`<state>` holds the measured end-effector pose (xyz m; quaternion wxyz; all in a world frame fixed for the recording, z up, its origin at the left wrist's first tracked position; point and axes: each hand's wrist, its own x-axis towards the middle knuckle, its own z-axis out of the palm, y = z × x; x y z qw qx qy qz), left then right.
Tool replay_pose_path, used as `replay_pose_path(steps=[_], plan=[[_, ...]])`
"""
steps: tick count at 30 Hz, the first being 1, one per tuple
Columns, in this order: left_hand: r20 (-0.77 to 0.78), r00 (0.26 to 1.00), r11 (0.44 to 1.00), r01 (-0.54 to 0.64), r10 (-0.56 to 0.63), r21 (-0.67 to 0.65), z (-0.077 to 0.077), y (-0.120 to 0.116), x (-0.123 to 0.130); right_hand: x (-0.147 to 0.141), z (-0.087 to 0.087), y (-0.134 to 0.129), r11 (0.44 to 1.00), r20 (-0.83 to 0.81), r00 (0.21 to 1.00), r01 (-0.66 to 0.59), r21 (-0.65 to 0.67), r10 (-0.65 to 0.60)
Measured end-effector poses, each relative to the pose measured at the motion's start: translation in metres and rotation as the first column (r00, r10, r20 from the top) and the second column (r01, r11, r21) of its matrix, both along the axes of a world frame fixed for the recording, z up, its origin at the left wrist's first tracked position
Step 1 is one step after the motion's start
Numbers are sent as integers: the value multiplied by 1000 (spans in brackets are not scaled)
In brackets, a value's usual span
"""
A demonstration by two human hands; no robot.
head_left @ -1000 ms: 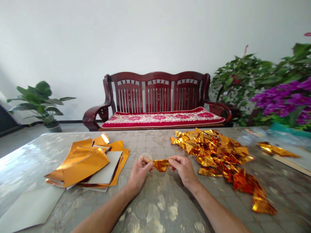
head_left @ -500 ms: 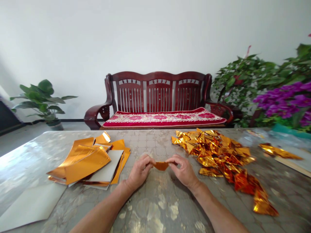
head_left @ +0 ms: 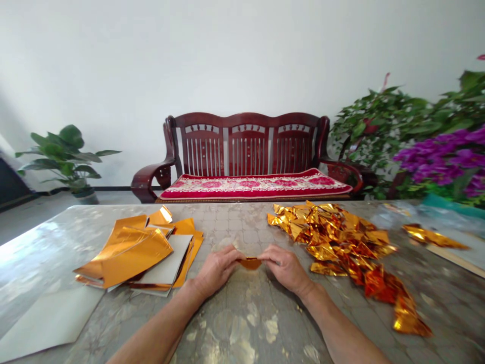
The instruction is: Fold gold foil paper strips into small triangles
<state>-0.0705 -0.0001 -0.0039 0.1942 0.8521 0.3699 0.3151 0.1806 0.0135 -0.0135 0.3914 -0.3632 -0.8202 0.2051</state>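
Note:
A small folded piece of gold foil paper (head_left: 251, 263) is held just above the table at the centre. My left hand (head_left: 220, 269) pinches its left end, and my right hand (head_left: 284, 268) pinches its right end. Flat gold foil sheets (head_left: 132, 253), some with the pale back up, lie in a loose stack left of my left hand. To the right of my right hand spreads a heap of folded shiny gold foil pieces (head_left: 333, 232).
The patterned table (head_left: 235, 323) fills the foreground. A pale sheet (head_left: 53, 318) lies at the near left. Clear plastic (head_left: 394, 215) and a thin board (head_left: 456, 258) are at the right. Beyond stand a wooden bench (head_left: 248, 121), a potted plant (head_left: 71, 156) and purple flowers (head_left: 447, 156).
Both hands have moved slightly closer together and a little nearer to me. The fingers now cover more of the gold piece, and less of it shows between them.

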Motion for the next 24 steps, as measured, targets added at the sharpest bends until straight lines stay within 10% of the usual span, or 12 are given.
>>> replay_pose_path(steps=[24], plan=[[-172, 984, 993, -31, 51, 116, 1, -6, 4, 1, 7, -1, 934, 385, 922, -101, 342, -41]])
